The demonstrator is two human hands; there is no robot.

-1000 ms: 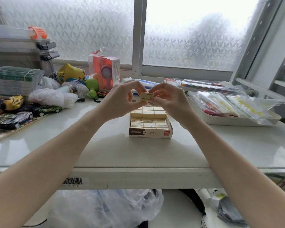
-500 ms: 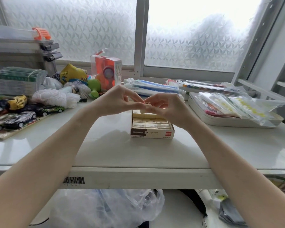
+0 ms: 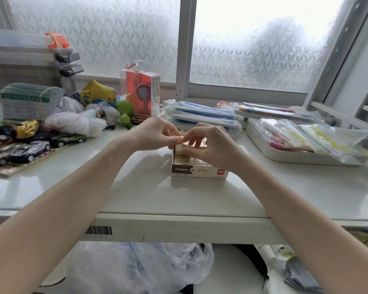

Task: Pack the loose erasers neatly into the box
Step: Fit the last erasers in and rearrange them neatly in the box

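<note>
A small cardboard eraser box [image 3: 200, 173] stands open on the white table [image 3: 136, 187], with rows of cream erasers [image 3: 184, 159] packed inside. Both hands hover over the far end of the box. My left hand [image 3: 154, 134] and my right hand [image 3: 209, 146] meet fingertip to fingertip there, pinching one cream eraser [image 3: 185, 142] down at the level of the packed rows. Fingers hide most of that eraser and the back rows of the box.
Toy cars [image 3: 30, 149], white yarn [image 3: 74, 124] and a stack of packets [image 3: 28, 100] crowd the table's left. An orange boxed toy [image 3: 139, 92] and wrapped pens [image 3: 202, 115] lie behind the box. A white tray of plastic bags [image 3: 306, 143] sits at the right.
Both hands have come down from above the box to its far end, carrying the eraser with them; it now sits low among the packed rows.
</note>
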